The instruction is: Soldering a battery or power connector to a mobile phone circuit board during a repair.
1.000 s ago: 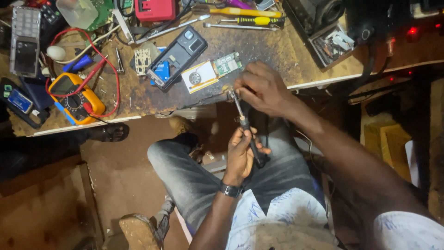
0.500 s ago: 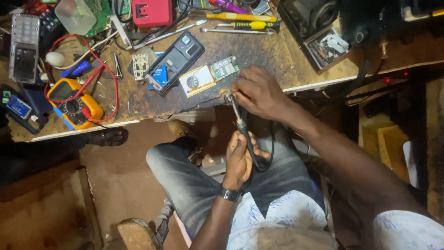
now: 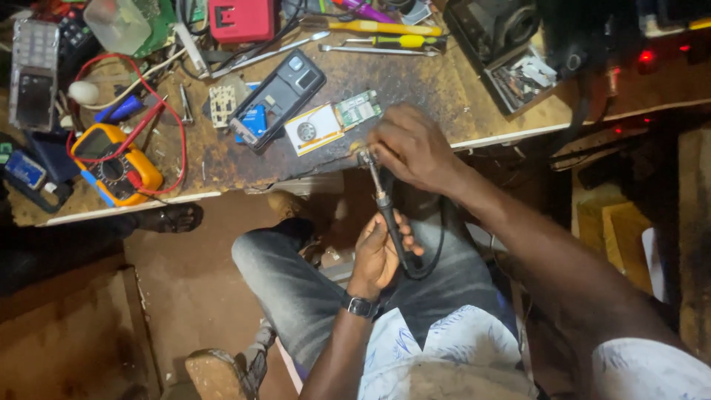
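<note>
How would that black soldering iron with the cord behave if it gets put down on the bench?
The soldering iron looks stiff and slim, so it would likely roll on its round handle. Its looping black cord seems springy and could tug it sideways. The left hand grips the handle and the right hand covers the tip end, suggesting it is light.

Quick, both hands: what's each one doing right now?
Left hand: closed around the black handle of the soldering iron.
Right hand: fingers pinched at the iron's tip end.
</note>
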